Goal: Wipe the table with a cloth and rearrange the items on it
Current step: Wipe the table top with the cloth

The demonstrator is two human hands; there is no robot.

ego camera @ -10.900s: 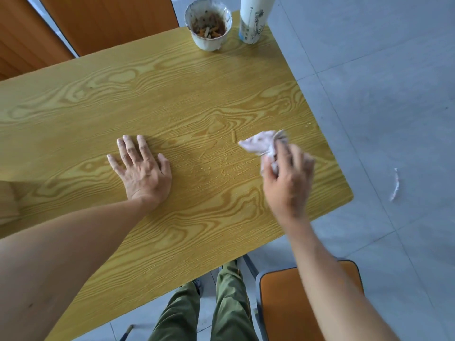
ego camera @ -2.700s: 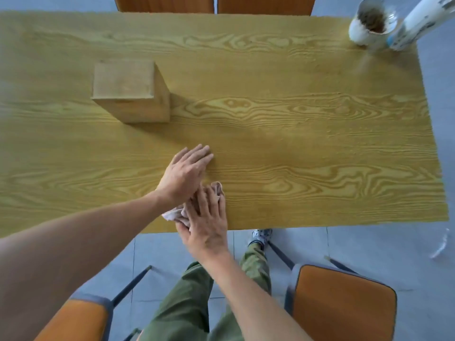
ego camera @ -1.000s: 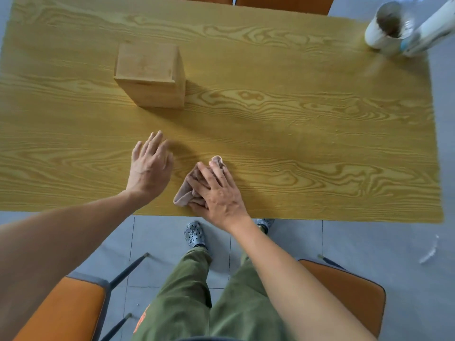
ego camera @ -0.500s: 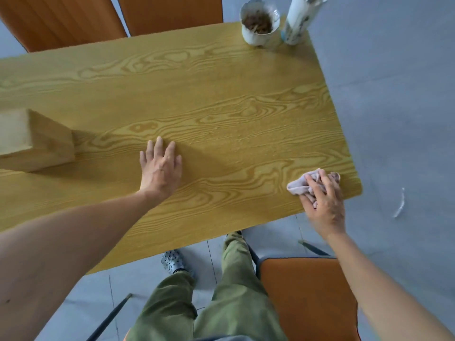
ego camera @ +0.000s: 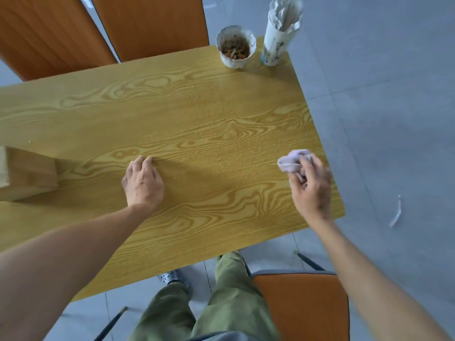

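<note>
My right hand [ego camera: 310, 186] grips a crumpled pale pink cloth [ego camera: 291, 161] near the right edge of the yellow wood-grain table [ego camera: 197, 114], the cloth just above the surface. My left hand [ego camera: 142, 183] rests on the table's middle with its fingers curled under, holding nothing. A wooden box [ego camera: 27, 173] stands at the left edge of the view, partly cut off. At the far right corner sit a white cup of cigarette butts [ego camera: 235, 46] and a tall white paper-wrapped container [ego camera: 279, 33].
Two orange chair backs [ego camera: 147, 23] stand behind the table's far side. An orange chair seat [ego camera: 302, 306] is by my legs on the near side. Grey tiled floor lies to the right, with a scrap of litter [ego camera: 395, 212] on it.
My right hand with the cloth has moved away from the near right corner, further up along the right edge. My left hand's fingers have curled from flat.
</note>
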